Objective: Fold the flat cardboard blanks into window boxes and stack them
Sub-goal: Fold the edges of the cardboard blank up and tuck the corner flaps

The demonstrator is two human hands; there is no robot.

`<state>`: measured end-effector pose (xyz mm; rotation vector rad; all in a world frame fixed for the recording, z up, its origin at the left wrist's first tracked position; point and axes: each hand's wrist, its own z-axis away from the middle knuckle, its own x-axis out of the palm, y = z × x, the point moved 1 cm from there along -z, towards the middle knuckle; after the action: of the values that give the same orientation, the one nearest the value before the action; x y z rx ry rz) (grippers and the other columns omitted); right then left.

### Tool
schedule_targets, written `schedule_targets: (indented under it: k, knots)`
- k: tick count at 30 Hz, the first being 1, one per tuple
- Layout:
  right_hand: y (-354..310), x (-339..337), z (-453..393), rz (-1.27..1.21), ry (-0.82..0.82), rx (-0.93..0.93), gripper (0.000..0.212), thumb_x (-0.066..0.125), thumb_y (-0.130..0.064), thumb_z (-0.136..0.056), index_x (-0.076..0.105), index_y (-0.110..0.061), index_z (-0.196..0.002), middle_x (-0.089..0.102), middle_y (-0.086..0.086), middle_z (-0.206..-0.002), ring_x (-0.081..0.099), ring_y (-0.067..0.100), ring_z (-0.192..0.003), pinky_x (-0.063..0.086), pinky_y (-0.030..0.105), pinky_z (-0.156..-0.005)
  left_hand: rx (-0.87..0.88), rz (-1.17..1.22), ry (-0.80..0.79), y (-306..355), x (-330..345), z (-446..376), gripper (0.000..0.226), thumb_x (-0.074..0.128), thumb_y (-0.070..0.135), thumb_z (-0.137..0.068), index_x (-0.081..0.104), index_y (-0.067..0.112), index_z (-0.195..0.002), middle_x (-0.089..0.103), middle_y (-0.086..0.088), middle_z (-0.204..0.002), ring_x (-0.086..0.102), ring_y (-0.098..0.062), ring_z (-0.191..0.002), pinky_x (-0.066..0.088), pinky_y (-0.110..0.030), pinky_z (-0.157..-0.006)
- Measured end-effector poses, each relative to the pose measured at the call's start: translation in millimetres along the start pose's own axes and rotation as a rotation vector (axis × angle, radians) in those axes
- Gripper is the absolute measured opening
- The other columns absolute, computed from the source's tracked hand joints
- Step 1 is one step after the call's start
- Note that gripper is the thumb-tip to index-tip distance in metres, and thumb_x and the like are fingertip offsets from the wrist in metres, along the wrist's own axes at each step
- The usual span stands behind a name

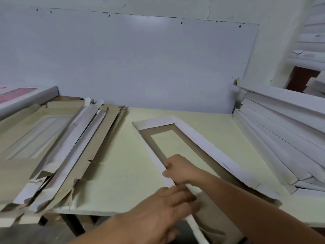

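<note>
Window box (177, 138) in progress lies on the pale table (112, 173), centre-right, running diagonally from the far centre toward the near right. Far end wall and right long wall look folded up, white faces showing. Brown inner face frames the window cut-out, through which the table shows.

Left long wall (153, 155) is the step in hand, by my reading. Right hand (177, 170) reaches across the window and pinches this wall around its middle, fingers curled over the strip. Left hand (168, 205) sits on the same strip nearer the body, fingers bent over it; motion blur hides the fingertips, so whether it grips or only presses I cannot tell. Near end of the box hangs over the table edge, partly hidden by the forearms.

Left of the box: heap of flat blanks (52, 147), brown side mostly up, loosely fanned, overhanging the table front. Right: stack of folded boxes (281, 138), white, leaning against the white wall panel (140, 67).

Risks, judged from here:
- Both hands work a single strip; the far corner is unheld and may spring open.
- Uneven pressure along the long wall could crease it off the score line.
- The overhanging near end lacks support; pressing down there may tip or bend the box.
- The leaning stack could slide if a new box is set on it askew.
</note>
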<state>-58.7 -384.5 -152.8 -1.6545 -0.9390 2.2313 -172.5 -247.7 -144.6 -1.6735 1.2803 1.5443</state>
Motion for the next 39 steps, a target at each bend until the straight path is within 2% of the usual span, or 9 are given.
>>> schedule_targets:
  k: [4, 7, 14, 16, 19, 26, 32, 35, 39]
  knots:
    - [1, -1, -27, -0.31, 0.157, 0.117, 0.012, 0.063, -0.015, -0.088, 0.068, -0.005, -0.09, 0.07, 0.012, -0.086, 0.064, 0.022, -0.073, 0.053, 0.035, -0.067, -0.021, -0.092, 0.003, -5, 16, -4, 0.033, 0.052, 0.021, -0.092, 0.061, 0.015, -0.124, 0.06, -0.002, -0.123, 0.048, -0.019, -0.123, 0.027, -0.029, -0.111]
    - [7, -5, -35, -0.491, 0.126, 0.105, 0.008, 0.059, -0.015, -0.092, 0.062, -0.015, -0.084, 0.063, 0.005, -0.079, 0.057, 0.023, -0.067, 0.051, 0.034, -0.065, -0.094, -0.058, 0.076, -17, 9, 1, 0.018, 0.048, 0.017, -0.097, 0.065, 0.012, -0.099, 0.063, -0.005, -0.096, 0.052, -0.022, -0.096, 0.043, -0.031, -0.087]
    - [33, -25, 9, -0.02, -0.124, -0.043, 0.061, 0.049, -0.073, -0.082, 0.056, -0.013, -0.074, 0.054, -0.014, -0.067, 0.045, 0.008, -0.062, 0.038, 0.029, -0.064, -0.26, 0.041, 0.126, -54, 3, 7, 0.022, 0.046, 0.012, -0.089, 0.064, 0.013, -0.101, 0.064, -0.003, -0.1, 0.056, -0.022, -0.097, 0.047, -0.036, -0.082]
    - [39, -34, 34, 0.063, -0.242, -0.096, 0.051, 0.058, -0.076, -0.072, 0.07, -0.032, -0.093, 0.061, -0.023, -0.082, 0.054, -0.001, -0.073, 0.046, 0.025, -0.076, -0.265, 0.084, 0.111, -61, 2, 9, 0.02, 0.053, 0.01, -0.086, 0.066, 0.014, -0.102, 0.066, 0.0, -0.101, 0.058, -0.018, -0.097, 0.047, -0.029, -0.084]
    - [48, -40, 71, 0.134, -0.365, -0.134, 0.07, 0.074, -0.072, -0.063, 0.053, -0.054, -0.128, 0.052, -0.037, -0.113, 0.049, -0.012, -0.106, 0.04, 0.019, -0.098, -0.27, 0.152, 0.104, -67, 0, 11, 0.014, 0.063, 0.013, -0.087, 0.07, 0.016, -0.099, 0.069, 0.006, -0.099, 0.06, -0.012, -0.095, 0.044, -0.019, -0.08]
    - [57, -10, 115, 0.366, 0.038, -0.377, 0.031, 0.052, -0.046, -0.098, 0.063, -0.043, -0.127, 0.051, -0.024, -0.116, 0.043, -0.003, -0.111, 0.035, 0.017, -0.097, -0.331, 0.311, 0.082, -69, -2, 16, 0.022, 0.062, 0.034, -0.096, 0.073, 0.015, -0.101, 0.071, 0.003, -0.096, 0.065, -0.017, -0.09, 0.051, -0.036, -0.084]
    - [50, 16, 129, 0.524, 0.313, -0.497, 0.025, 0.071, -0.024, -0.076, 0.074, -0.032, -0.099, 0.061, -0.013, -0.09, 0.059, 0.009, -0.078, 0.052, 0.022, -0.068, -0.394, 0.153, 0.188, -62, 7, 1, 0.027, 0.053, 0.031, -0.099, 0.056, 0.01, -0.083, 0.05, -0.003, -0.07, 0.043, -0.023, -0.068, 0.041, -0.037, -0.068]
    - [39, 24, 129, 0.546, 0.293, -0.495, 0.028, 0.078, -0.027, -0.071, 0.073, -0.034, -0.098, 0.06, -0.015, -0.088, 0.059, 0.007, -0.076, 0.052, 0.018, -0.067, -0.403, -0.008, 0.158, -54, 20, -12, 0.018, 0.044, 0.035, -0.1, 0.06, 0.028, -0.099, 0.058, 0.008, -0.089, 0.048, -0.015, -0.086, 0.034, -0.032, -0.086]
    - [26, 19, 128, 0.556, 0.146, -0.399, 0.036, 0.049, -0.05, -0.091, 0.068, -0.032, -0.117, 0.059, -0.013, -0.105, 0.054, 0.009, -0.098, 0.048, 0.025, -0.087, -0.412, -0.111, 0.16, -49, 33, -22, 0.027, 0.039, 0.038, -0.102, 0.062, 0.023, -0.1, 0.055, 0.001, -0.093, 0.045, -0.02, -0.087, 0.039, -0.034, -0.076]
